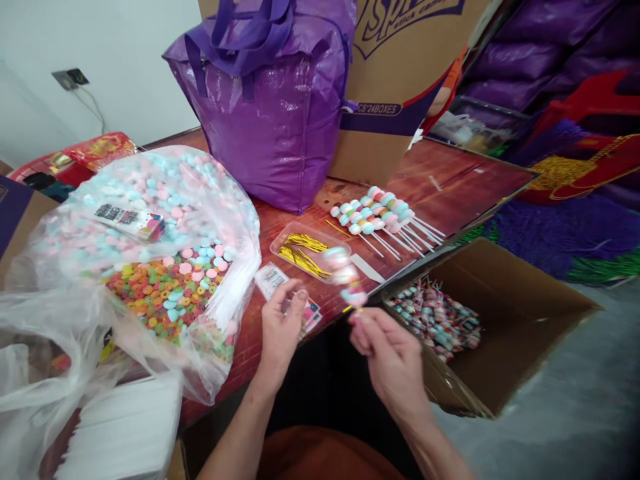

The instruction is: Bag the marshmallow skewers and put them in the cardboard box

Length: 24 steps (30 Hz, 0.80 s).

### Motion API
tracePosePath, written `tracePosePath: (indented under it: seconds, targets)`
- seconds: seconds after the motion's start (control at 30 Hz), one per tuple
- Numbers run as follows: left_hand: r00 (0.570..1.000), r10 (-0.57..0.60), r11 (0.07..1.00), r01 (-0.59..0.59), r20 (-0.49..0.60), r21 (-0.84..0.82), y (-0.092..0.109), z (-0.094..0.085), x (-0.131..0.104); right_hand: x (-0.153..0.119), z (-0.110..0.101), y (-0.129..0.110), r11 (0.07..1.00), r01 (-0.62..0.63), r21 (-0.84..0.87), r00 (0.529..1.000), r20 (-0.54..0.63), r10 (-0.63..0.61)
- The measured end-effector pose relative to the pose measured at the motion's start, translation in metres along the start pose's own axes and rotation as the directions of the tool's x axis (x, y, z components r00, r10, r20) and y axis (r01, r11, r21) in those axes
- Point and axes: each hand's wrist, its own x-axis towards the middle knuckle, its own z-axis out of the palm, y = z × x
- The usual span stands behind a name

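Note:
My right hand (387,350) is closed around the lower end of a marshmallow skewer (345,273), just past the table's front edge. The skewer tilts up and is blurred; a bit of gold tie shows beside my fingertips. My left hand (285,323) hovers by the edge with fingers loosely curled and apart, over printed label cards (270,279) that it partly covers. Behind the hands, a clear plastic tray (280,243) holds gold twist ties (305,248). Several finished marshmallow skewers (373,212) lie in a row to the right, their white sticks pointing toward the table edge.
At left, a large clear bag (245,220) holds marshmallows and gummy rings, with a label stack (131,222) on top. White sticks (120,433) are piled in front. A purple bag (270,127) stands behind. An open carton (510,333) of wrapped candy sits at right, below table height.

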Motion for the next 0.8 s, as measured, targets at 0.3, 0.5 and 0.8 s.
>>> tracePosePath:
  seconds: [0.3, 0.5, 0.8]
  targets:
    - [0.961, 0.256, 0.570, -0.236, 0.103, 0.787, -0.019, -0.026, 0.018, 0.035, -0.093, -0.007, 0.945, -0.106, 0.310, 0.869, -0.433, 0.240]
    - [0.965, 0.260, 0.780, -0.220, 0.016, 0.585, -0.024, -0.028, 0.023, 0.013, -0.033, 0.004, 0.995, 0.032, -0.098, 0.970, -0.238, -0.054]
    - [0.993, 0.067, 0.990, -0.078, 0.098, 0.119, 0.002, -0.039, 0.006, 0.021, 0.047, -0.001, 0.993, -0.065, -0.102, 0.984, 0.159, 0.081]
